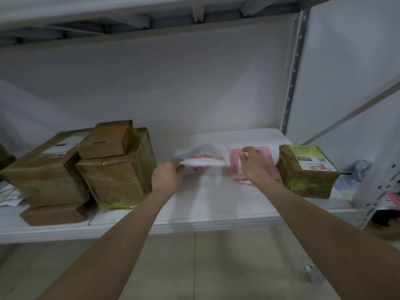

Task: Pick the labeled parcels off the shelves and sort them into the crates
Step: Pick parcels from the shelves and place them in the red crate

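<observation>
Both my arms reach onto a white shelf (194,204). My left hand (167,177) grips the near left edge of a white plastic mailer with red print (205,158), lifted slightly and blurred by motion. My right hand (254,163) rests on a flat pink envelope parcel (268,159) lying on the shelf, fingers curled at its left part; whether it grips it is unclear. A taped brown box with a label (307,169) stands just right of the pink envelope.
Stacked brown cardboard boxes (116,165) fill the shelf's left side, with a flat box (54,214) at the front edge. A perforated metal upright (376,187) stands at the right. Another shelf board (129,9) hangs overhead. Tiled floor (194,267) lies below.
</observation>
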Motion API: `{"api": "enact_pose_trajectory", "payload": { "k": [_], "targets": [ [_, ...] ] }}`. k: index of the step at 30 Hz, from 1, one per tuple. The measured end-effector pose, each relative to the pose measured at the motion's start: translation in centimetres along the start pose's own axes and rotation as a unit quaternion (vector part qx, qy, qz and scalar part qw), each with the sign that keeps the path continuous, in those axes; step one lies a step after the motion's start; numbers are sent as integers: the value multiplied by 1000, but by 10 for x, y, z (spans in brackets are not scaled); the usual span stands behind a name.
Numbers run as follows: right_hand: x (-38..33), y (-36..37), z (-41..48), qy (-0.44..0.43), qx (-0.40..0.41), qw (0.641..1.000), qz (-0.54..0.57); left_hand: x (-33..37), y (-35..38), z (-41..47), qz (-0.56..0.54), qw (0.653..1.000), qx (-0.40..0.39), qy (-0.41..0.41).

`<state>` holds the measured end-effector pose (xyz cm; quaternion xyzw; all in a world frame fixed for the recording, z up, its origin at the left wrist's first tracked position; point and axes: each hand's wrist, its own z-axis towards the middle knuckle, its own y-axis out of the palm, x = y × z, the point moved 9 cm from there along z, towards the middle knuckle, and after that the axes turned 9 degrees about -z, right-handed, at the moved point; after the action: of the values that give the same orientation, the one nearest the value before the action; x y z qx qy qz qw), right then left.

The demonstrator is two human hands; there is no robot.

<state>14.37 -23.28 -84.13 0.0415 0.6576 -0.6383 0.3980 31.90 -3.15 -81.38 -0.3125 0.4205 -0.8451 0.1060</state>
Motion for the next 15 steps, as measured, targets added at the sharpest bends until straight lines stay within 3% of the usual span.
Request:
{"api": "enact_pose_trajectory", "payload": {
  "k": [2,4,6,9,12,13,15],
  "targets": [
    [-4,-1,0,10,-6,1000,7,-2,-29,11,-107,987,100,-67],
    [-7,13,-3,5,-73,996,-52,-12,-42,17,-224,947,152,-170],
    [-10,15,-7,-1,-80,996,-41,-22,-30,16,-379,877,149,-256],
    [-21,24,-18,30,-127,982,134,-12,2,-1,-577,740,97,-332],
    [-38,49,-37,113,-229,907,335,7,35,-22,-674,641,21,-368],
    [-38,53,-39,144,-228,882,387,14,41,-27,-688,628,-10,-363],
    [-33,49,-34,176,-174,862,443,18,43,-31,-674,654,-55,-338]
  ]
}}
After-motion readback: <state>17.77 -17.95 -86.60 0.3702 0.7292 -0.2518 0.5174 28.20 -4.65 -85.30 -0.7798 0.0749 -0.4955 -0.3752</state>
